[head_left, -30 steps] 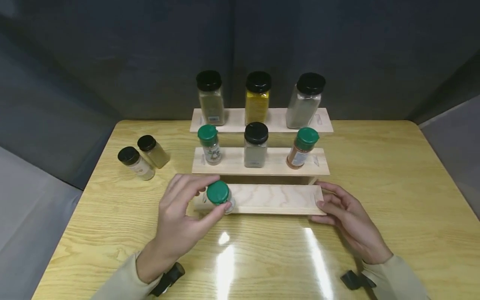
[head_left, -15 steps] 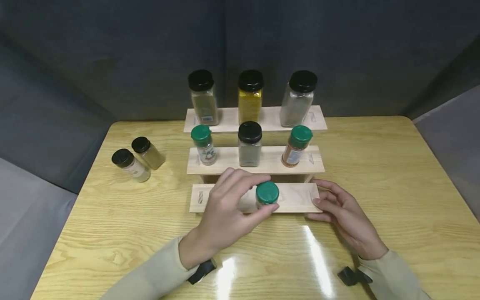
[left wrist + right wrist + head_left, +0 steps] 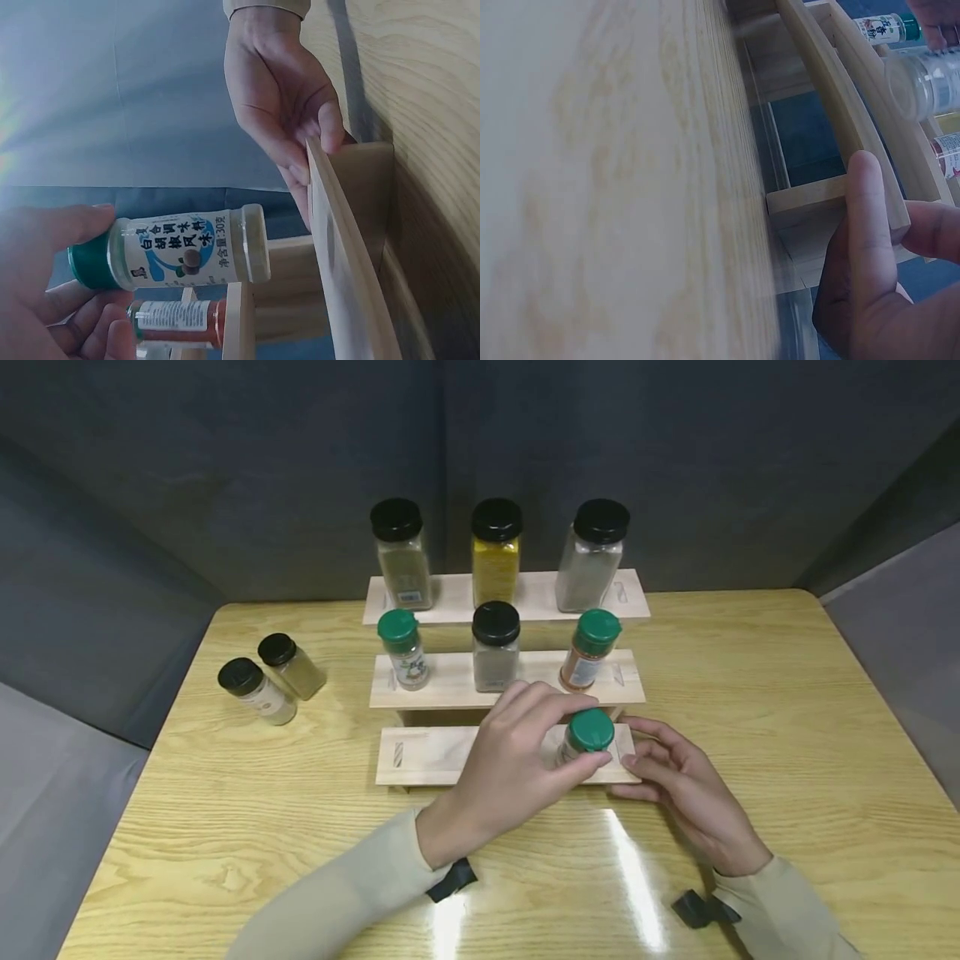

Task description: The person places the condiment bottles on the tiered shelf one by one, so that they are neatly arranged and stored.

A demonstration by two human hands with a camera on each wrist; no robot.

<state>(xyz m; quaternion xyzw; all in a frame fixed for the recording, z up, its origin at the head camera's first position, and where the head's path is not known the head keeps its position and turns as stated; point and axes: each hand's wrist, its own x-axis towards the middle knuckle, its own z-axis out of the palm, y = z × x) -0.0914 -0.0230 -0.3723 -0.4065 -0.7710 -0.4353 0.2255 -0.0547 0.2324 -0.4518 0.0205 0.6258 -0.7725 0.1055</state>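
Observation:
My left hand [image 3: 513,764] pinches a small spice jar [image 3: 591,731] by its green cap, thumb on one side and fingers on the other. The jar [image 3: 187,247] has a white label, and in the left wrist view a gap shows between its base and the lowest board. This board [image 3: 427,758] belongs to a three-tier wooden spice rack, and the jar hangs over its right part. My right hand [image 3: 690,789] grips the board's right end; the right wrist view shows thumb and fingers of this hand [image 3: 877,292] on opposite faces of the wood.
On the middle tier stand a green-capped jar [image 3: 405,652], a black-capped jar [image 3: 497,652] and a reddish green-capped jar [image 3: 588,652]. Three taller black-capped jars, the yellow one [image 3: 495,564] central, line the top tier. Two black-capped jars [image 3: 266,700] [image 3: 300,672] are on the table at left.
My left hand has carried the green-capped jar rightward along the lowest board, from its left end to near the right end. My right hand keeps its grip on the board.

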